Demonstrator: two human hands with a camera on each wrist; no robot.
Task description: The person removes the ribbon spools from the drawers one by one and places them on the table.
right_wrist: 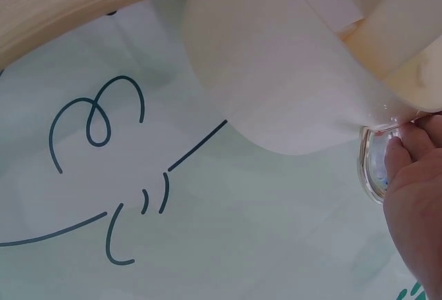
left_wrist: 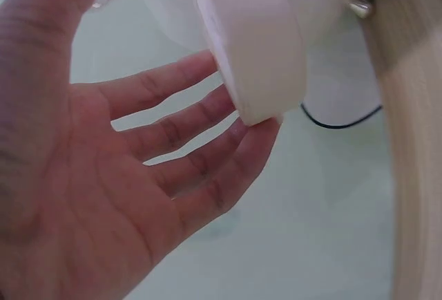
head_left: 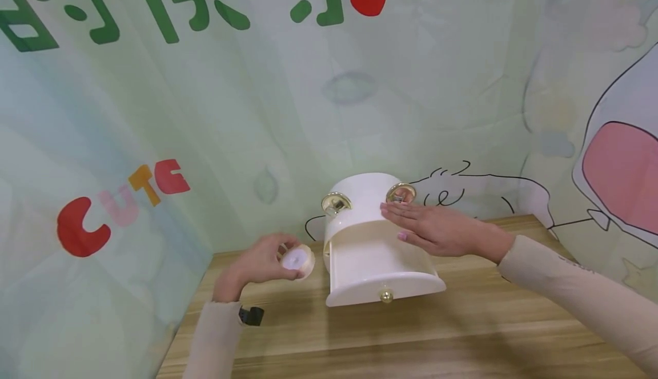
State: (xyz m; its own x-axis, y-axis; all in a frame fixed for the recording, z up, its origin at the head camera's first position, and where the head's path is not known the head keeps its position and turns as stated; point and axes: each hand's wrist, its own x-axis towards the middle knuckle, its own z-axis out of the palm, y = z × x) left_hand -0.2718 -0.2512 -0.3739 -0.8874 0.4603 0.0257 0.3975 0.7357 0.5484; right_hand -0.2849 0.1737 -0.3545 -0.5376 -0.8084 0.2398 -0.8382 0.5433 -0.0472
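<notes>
My left hand [head_left: 264, 262] pinches a thick, round, cream-edged disc that looks like a roll of tape [head_left: 298, 261], held to the left of a white storage box [head_left: 366, 196]. In the left wrist view, the fingertips of the left hand [left_wrist: 131, 169] touch the rim of the roll of tape [left_wrist: 259, 51]. The box has a rounded top with two gold-rimmed rings like ears. Its drawer [head_left: 385, 290], with a gold knob [head_left: 386, 296], is pulled out; what lies inside is hard to see. My right hand [head_left: 437, 228] rests straight-fingered on the box's top, beside the right gold ring [head_left: 401, 193].
The box stands on a wood-grain table [head_left: 288, 339]. Behind it hangs a pale green printed cloth [head_left: 308, 139] with green characters, coloured letters and line drawings. A black strap [head_left: 252, 316] sits at the left wrist.
</notes>
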